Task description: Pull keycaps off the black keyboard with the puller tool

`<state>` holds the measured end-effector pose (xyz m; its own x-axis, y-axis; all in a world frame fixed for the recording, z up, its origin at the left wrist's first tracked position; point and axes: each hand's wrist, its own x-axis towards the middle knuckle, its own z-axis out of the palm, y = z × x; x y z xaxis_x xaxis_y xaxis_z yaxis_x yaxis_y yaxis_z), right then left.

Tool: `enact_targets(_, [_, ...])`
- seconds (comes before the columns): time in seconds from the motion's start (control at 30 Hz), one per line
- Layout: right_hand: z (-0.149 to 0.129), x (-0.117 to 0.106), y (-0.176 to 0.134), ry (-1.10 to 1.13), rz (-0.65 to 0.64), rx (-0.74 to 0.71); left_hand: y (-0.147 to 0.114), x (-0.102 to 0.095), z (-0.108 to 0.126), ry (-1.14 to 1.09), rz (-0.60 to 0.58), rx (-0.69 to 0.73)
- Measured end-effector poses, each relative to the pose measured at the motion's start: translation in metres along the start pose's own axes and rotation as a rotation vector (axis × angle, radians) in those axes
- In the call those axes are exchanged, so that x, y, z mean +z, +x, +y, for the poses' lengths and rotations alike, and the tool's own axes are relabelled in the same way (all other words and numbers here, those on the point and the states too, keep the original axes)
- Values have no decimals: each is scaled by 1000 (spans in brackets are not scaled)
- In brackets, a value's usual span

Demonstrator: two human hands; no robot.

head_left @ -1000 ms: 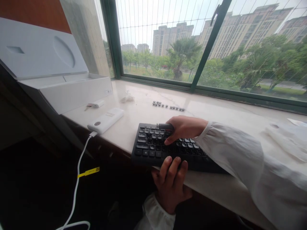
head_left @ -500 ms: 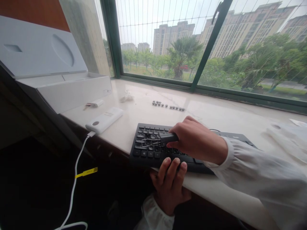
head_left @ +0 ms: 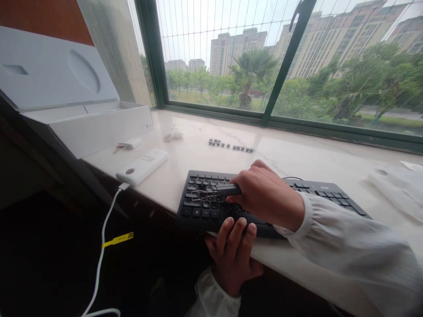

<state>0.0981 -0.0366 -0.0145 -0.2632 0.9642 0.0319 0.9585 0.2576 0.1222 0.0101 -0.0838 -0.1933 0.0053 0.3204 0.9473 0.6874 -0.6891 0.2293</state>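
A black keyboard (head_left: 264,230) lies along the desk's front edge, with several keycaps off in its left half. My right hand (head_left: 269,193) is closed around the black handle of a wire keycap puller (head_left: 228,189). The puller's thin metal prongs reach left over the letter and side keys; I cannot tell whether they grip a keycap. My left hand (head_left: 233,255) comes up from below, its fingertips pressed on the keyboard's front edge and its thumb side mostly hidden. Several removed keycaps (head_left: 243,149) sit in a broken row behind the keyboard.
A white power bank (head_left: 142,167) with a white cable (head_left: 103,246) lies at the desk's left edge. Behind it are a small white object (head_left: 130,144) and an open white box (head_left: 109,130). Clear plastic wrap (head_left: 396,189) lies on the right. A window frame (head_left: 218,114) borders the back.
My right hand and the keycap puller have shifted slightly left over the keys. More of the keyboard's right end shows past my sleeve. The left hand stays at the front edge.
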Motion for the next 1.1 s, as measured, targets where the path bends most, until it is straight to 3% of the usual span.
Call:
enact_targets(0.23, [-5,-1,-2,-29,9,-7,1,-1,1,-4,-3,-6])
enact_targets(0.63, [-1,-3,-2,-99,42,-175,0,-3,0,1,-16,-3])
enact_targets(0.9, [39,-12,10,91,114,31,3,-3,4,-33,-7,-44])
enact_targets(1.1, [63,-16,16,247,83,158,5,-6,7,-27,-32,-66])
